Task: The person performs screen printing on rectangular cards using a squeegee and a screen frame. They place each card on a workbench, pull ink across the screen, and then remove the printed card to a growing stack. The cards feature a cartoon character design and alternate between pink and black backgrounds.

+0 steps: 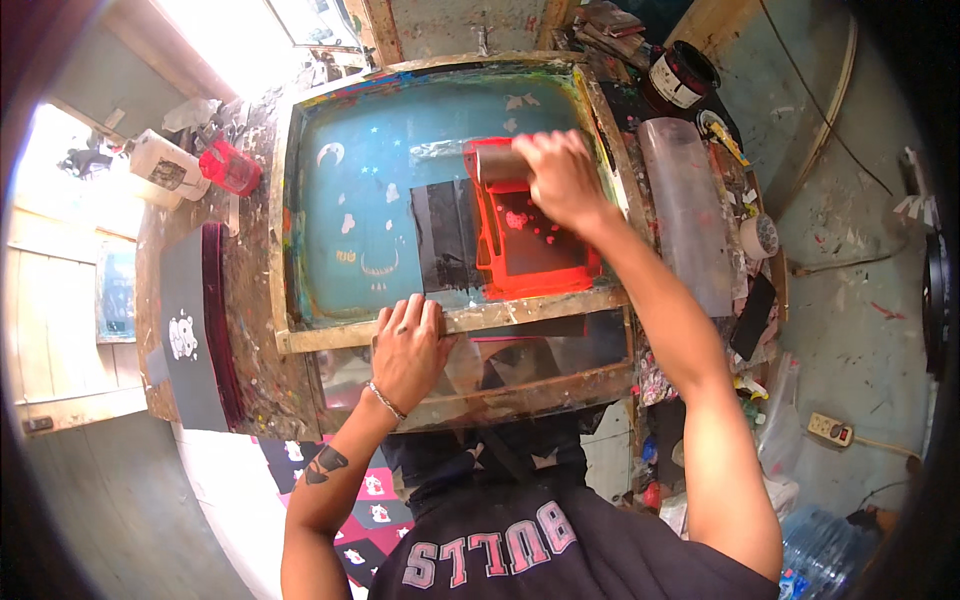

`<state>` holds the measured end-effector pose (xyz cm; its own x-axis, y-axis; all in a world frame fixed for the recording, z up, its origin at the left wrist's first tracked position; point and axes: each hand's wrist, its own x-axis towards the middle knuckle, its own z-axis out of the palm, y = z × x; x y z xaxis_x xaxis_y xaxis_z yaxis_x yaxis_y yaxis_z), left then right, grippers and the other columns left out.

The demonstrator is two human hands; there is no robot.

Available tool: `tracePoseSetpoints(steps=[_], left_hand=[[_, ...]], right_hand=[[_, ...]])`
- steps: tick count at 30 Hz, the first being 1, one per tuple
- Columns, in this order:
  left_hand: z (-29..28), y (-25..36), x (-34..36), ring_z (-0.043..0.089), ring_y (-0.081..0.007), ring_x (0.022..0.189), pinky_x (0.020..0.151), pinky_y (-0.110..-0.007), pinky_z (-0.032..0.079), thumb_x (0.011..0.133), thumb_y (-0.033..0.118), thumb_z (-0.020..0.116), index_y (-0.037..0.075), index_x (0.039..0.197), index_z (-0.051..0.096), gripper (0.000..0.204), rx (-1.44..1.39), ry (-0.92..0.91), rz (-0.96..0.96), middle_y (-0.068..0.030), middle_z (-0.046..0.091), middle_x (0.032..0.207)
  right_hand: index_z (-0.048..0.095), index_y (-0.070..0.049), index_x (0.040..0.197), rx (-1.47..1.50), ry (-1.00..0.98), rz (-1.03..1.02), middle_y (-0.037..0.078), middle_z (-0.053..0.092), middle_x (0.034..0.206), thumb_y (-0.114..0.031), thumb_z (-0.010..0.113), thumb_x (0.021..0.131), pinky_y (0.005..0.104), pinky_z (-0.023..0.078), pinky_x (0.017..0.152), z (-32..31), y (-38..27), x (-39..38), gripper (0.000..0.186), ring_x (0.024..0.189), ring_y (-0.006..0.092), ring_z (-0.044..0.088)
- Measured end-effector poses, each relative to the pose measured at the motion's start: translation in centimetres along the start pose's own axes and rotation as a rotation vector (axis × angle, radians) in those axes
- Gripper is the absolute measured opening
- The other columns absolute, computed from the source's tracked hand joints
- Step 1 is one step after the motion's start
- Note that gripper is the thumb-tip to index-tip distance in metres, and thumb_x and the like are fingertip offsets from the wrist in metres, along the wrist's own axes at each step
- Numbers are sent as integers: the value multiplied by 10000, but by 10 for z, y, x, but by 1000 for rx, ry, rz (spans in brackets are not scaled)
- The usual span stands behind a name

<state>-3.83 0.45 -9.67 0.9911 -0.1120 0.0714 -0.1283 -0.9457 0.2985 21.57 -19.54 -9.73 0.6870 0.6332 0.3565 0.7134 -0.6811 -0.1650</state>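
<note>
A wooden-framed printing screen (350, 338) with blue-green mesh lies in front of me. My right hand (562, 180) is closed round a squeegee (500, 166) at the far right part of the mesh. Its blade edge is hard to see. Wet red ink (540, 285) outlines a rectangle there, with small pink-red shapes showing inside. Black tape (447, 235) covers the mesh left of the ink. My left hand (408, 345) grips the screen's near rail, its fingers over the top.
Left stand a stack of dark printed sheets (190, 320), a red container (230, 166) and a white jug (165, 165). On the right lie a clear plastic sheet (688, 215), an open ink tub (682, 78) and a tape roll (759, 237). Printed pieces (375, 485) lie below the table.
</note>
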Motion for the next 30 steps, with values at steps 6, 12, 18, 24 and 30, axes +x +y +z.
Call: tracePoseSetpoints(steps=[6,12,18,24,30], left_hand=[[2,-3,6,574,-310,1024,908,-428,443,799,251,803,34,1039,594,386,-1,19,15,-123,576,1027],[-16,-5,13,597,-313,987,895,-434,468,786,326,823,46,1027,645,410,-24,64,54,-111,599,961],[-157,38,62,681,-201,932,799,-352,535,670,203,946,34,1188,697,599,-342,205,-204,-87,730,942],[-32,23,56,560,-390,1260,1107,-521,405,855,361,810,80,1239,690,490,-156,332,317,-170,620,1331],[37,-4,-26,200,-432,1547,1245,-613,144,917,531,689,155,1453,592,661,-12,10,145,-190,235,1688]], right_hand=[[662,-20,1122,41,-74,-16,150,669,935,6,617,801,447,455,875,-57,-60,-110,325,923,335,617],[654,-7,1119,-119,76,-145,114,635,957,-45,582,838,428,465,886,-65,-73,-134,292,904,286,603],[666,-20,1009,-216,451,-258,145,636,890,-560,654,894,491,500,821,-146,-48,-55,552,846,338,640],[698,-19,748,-65,404,-69,247,669,699,-554,651,895,513,530,682,-238,-61,50,557,721,433,697],[691,0,751,-5,392,-80,234,664,694,-516,654,906,468,513,648,-239,-54,76,540,667,388,686]])
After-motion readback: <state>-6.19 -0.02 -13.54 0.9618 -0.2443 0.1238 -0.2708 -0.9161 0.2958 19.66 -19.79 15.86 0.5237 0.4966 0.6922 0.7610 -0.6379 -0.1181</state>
